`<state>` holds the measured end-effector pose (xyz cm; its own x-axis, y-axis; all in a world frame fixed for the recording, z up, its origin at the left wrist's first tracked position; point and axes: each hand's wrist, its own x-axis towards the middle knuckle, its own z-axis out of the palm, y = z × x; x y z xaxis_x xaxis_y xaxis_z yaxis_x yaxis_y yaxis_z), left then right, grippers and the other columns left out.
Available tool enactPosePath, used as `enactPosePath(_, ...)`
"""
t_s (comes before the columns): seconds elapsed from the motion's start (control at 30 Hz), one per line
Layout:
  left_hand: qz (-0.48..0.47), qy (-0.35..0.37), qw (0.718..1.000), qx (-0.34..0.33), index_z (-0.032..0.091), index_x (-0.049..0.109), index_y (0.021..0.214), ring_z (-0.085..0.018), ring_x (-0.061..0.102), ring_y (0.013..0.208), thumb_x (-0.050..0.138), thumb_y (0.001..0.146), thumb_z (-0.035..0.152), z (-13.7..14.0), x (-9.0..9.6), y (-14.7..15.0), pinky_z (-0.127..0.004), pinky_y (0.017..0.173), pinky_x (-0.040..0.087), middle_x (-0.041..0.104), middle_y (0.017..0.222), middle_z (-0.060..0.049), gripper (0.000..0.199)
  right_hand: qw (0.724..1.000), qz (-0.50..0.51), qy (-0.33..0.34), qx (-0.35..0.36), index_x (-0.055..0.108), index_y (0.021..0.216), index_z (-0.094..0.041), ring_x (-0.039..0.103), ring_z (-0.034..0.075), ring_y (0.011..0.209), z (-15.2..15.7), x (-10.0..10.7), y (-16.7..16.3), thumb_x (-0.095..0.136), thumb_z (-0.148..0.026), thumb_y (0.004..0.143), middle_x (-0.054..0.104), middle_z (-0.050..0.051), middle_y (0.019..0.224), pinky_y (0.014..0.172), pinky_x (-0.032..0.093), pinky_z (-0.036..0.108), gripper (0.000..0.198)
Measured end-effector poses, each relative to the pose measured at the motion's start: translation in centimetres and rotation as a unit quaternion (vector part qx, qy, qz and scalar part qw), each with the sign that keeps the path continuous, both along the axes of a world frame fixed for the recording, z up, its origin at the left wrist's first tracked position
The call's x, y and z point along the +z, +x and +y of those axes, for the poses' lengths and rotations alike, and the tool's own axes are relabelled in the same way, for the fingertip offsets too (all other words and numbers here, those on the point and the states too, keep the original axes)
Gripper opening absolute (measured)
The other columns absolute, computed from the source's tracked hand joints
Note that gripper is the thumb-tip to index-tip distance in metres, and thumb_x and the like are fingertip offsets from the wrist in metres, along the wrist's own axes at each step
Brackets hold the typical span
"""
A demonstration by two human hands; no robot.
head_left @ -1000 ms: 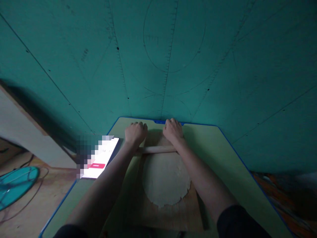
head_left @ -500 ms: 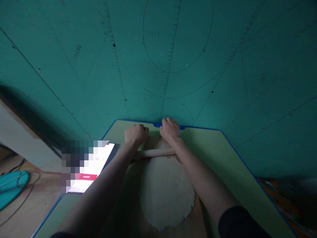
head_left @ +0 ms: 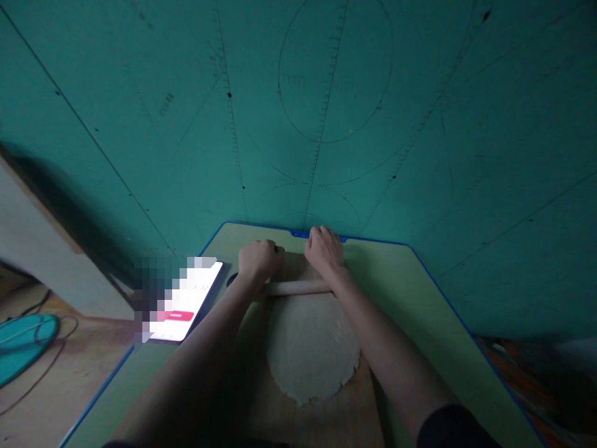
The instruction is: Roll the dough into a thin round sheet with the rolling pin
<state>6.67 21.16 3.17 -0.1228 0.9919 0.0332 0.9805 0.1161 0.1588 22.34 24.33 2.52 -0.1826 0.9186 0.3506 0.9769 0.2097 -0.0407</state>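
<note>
A pale wooden rolling pin (head_left: 298,287) lies crosswise on the far edge of a flat, roughly round sheet of dough (head_left: 312,348). Under the dough is a wooden board (head_left: 326,423). My left hand (head_left: 260,258) is closed in a fist just beyond the pin's left part, its wrist over the pin. Beyond the right part, my right hand (head_left: 324,249) is also a fist, with its wrist across the pin. Both wrists hide the pin's ends. The fingers curl away from me, and I see no object in them.
The pale green table (head_left: 396,298) has a blue rim and stands against a green wall (head_left: 261,112) with drawn lines. A lit phone (head_left: 186,305) lies left of my left forearm. A small dark object (head_left: 232,279) shows beside that wrist. At far left is a turquoise item (head_left: 28,348).
The view has shifted slightly, so the phone and the dough's near edge appear higher. Both fists stay closed beyond the rolling pin. A dark object now shows beside my left wrist.
</note>
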Motion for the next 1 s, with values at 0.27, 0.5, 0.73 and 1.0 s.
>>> enactPosePath(0.27,0.003,0.002,1.0,-0.024,0.016,0.076,0.099,-0.031,0.072,0.092,0.037,0.091,0.034,-2.4,0.3,0.4,-0.037,0.075,0.053,0.076,0.099,-0.019,0.044,1.0,0.009,-0.006,0.013,0.062,0.1,-0.017,0.057,0.025,0.101,-2.5,0.3,0.5,0.047,-0.018,0.089,0.065,0.013,0.106,0.084,0.041,0.035,0.018)
enactPosePath(0.5,0.017,-0.018,0.999,-0.042,0.013,0.076,0.099,-0.031,0.073,0.091,0.037,0.093,0.035,-4.8,0.6,0.8,-0.036,0.076,0.054,0.075,0.095,-0.02,0.046,1.0,0.019,-0.007,0.022,0.062,0.1,-0.016,0.057,0.026,0.1,-4.8,0.5,1.0,0.046,-0.015,0.088,0.064,0.014,0.107,0.084,0.041,0.036,0.02)
enactPosePath(0.73,0.004,-0.074,0.995,-0.06,0.014,0.074,0.096,-0.031,0.072,0.088,0.035,0.095,0.042,-8.7,0.4,1.5,-0.036,0.071,0.052,0.075,0.09,-0.018,0.048,0.997,0.04,-0.061,0.02,0.062,0.103,-0.018,0.057,0.026,0.102,-8.6,-0.1,1.7,0.046,-0.018,0.088,0.064,0.013,0.111,0.086,0.041,0.036,0.022)
enactPosePath(1.0,0.055,0.076,0.989,-0.117,0.018,0.067,0.094,-0.031,0.063,0.094,0.036,0.098,0.039,-15.9,-0.5,2.3,-0.046,0.084,0.044,0.068,0.095,-0.014,0.038,0.995,0.012,-0.021,0.094,0.064,0.117,-0.015,0.051,0.032,0.123,-16.4,-0.9,3.0,0.041,-0.03,0.098,0.06,0.018,0.133,0.103,0.039,0.047,0.033)
